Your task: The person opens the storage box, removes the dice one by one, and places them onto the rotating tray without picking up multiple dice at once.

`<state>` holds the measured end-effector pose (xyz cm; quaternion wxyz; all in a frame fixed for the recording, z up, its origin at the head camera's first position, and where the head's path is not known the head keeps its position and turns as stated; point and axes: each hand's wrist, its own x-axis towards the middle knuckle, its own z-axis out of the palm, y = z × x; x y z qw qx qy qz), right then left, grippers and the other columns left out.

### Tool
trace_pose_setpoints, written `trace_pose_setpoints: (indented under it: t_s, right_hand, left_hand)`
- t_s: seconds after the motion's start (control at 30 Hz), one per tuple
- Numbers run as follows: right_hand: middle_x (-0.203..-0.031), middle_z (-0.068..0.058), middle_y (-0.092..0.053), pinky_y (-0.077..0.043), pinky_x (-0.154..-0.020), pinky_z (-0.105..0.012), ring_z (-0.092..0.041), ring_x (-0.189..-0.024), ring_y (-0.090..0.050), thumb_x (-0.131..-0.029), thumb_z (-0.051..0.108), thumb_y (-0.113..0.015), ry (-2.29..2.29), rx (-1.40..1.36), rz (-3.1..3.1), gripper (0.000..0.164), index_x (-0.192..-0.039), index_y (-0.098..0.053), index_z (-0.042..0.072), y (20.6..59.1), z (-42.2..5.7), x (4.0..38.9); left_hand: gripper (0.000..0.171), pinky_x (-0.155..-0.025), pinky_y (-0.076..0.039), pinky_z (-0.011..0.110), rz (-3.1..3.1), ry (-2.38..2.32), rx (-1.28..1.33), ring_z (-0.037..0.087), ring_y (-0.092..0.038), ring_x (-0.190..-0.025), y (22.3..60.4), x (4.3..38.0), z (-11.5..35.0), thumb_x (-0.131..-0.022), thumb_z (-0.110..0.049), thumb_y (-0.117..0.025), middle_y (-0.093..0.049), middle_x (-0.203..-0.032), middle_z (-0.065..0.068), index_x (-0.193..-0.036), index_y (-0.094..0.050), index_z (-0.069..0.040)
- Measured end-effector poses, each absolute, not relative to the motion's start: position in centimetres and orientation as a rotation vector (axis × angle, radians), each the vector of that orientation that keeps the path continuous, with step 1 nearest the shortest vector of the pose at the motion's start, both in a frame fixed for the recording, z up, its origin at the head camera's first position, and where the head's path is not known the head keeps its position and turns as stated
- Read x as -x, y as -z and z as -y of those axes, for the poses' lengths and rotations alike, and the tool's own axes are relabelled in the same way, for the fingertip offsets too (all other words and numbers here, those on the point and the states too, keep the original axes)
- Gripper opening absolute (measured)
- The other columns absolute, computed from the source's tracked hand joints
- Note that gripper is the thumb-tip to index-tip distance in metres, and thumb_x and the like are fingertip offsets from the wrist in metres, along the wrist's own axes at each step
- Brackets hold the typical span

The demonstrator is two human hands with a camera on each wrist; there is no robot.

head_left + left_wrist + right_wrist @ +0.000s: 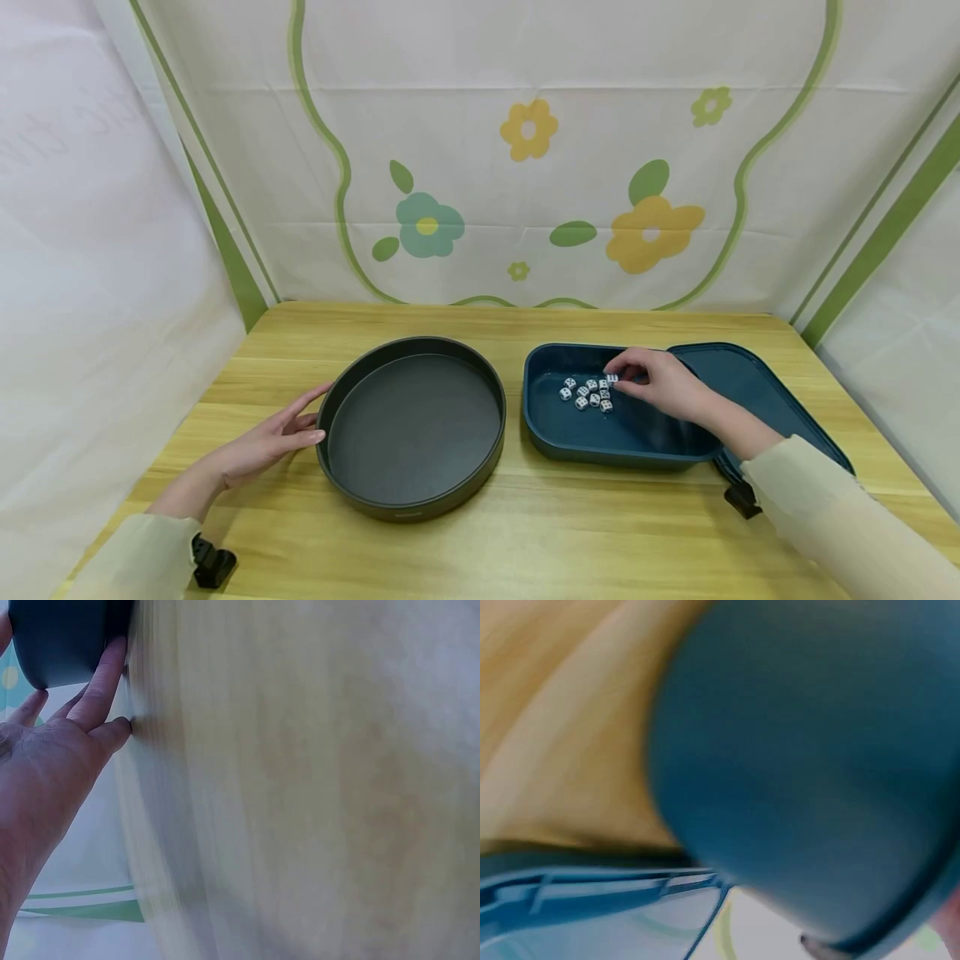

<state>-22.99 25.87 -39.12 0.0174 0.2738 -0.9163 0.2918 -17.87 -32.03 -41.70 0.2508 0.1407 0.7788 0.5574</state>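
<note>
Right hand (662,385) pinching white cubic die (612,379); blue rectangular tub (637,433) paralleling wooden table's (540,542) far edge lengthwise; unclenched left hand (272,439) touching round grey pan (416,429)

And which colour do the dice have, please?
The dice are white with dark dots, clearest in the head view.

we can read no word for certain. at ten o'clock in the head view, we find faint, slanting lettering (112,112) on the white cloth (127,267), too pale to make out. at four o'clock, we see dark pips on the white dice (582,391), too small to count surely. at six o'clock on the round pan's outer wall (375,503), we spot a small mark (408,516), illegible to us.
</note>
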Motion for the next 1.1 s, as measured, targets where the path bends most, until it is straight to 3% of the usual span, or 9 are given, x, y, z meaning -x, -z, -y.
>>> trace_pose_setpoints:
  t_s: [0.63, 0.93, 1.1]
  right_hand:
    - [-0.102, -0.002, -0.066, -0.053, -0.073, -0.032, -0.015, -0.086, -0.062, -0.091, 0.003, -0.068, -1.23, -1.099, 2.725, 0.019, -0.11, -0.069, 0.005, 35.7, -17.1, 22.8]
    - [-0.099, 0.001, -0.065, -0.052, -0.07, -0.026, -0.01, -0.085, -0.06, -0.091, 0.005, -0.067, -1.258, -1.281, 2.736, 0.02, -0.111, -0.069, 0.007, 36.2, -10.1, 22.7]
    - [-0.1, 0.0, -0.064, -0.05, -0.075, -0.022, -0.01, -0.085, -0.061, -0.091, 0.005, -0.068, -1.247, -1.288, 2.772, 0.019, -0.11, -0.069, 0.005, 37.5, -6.1, 22.6]
  left_hand:
    - [0.074, -0.104, -0.012, 0.069, -2.123, -1.496, -0.406, 0.046, -0.009, -0.14, 41.6, 17.9, 31.9, -0.103, -0.017, -0.049, -0.011, -0.155, 0.031, -0.158, 0.0, -0.024]
    - [0.075, -0.105, -0.012, 0.068, -2.106, -1.523, -0.394, 0.044, -0.013, -0.139, 41.8, 18.0, 32.2, -0.103, -0.016, -0.05, -0.012, -0.155, 0.031, -0.158, 0.001, -0.023]
    - [0.075, -0.104, -0.011, 0.069, -2.104, -1.52, -0.408, 0.044, -0.014, -0.139, 41.8, 18.0, 32.1, -0.103, -0.015, -0.049, -0.012, -0.155, 0.031, -0.158, 0.001, -0.022]
